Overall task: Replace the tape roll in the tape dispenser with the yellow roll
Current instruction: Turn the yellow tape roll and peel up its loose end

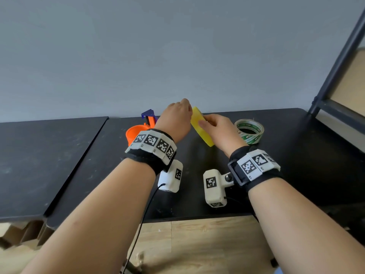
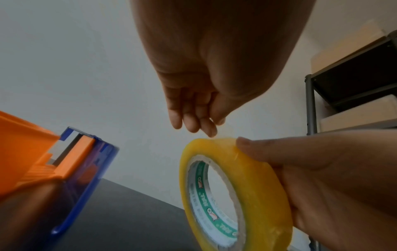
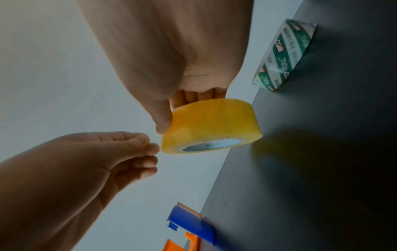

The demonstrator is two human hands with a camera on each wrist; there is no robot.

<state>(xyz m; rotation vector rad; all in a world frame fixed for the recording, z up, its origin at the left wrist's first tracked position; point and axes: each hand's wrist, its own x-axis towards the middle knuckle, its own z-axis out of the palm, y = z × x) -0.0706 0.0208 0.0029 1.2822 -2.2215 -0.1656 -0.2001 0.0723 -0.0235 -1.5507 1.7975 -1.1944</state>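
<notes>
Yellow glossy tape roll (image 1: 201, 126) was held on edge above the black counter (image 1: 296, 135), right hand (image 1: 220, 129) gripping its rim, likely steadying it. Left hand (image 1: 176, 117) pinched at the rim, probably hunting the tape end; the wrist views showed this. Orange-and-blue plastic dispenser (image 1: 141, 128) sat left, empty. Only the head view showed the clear green-printed roll (image 1: 249, 131) lying flat.
</notes>
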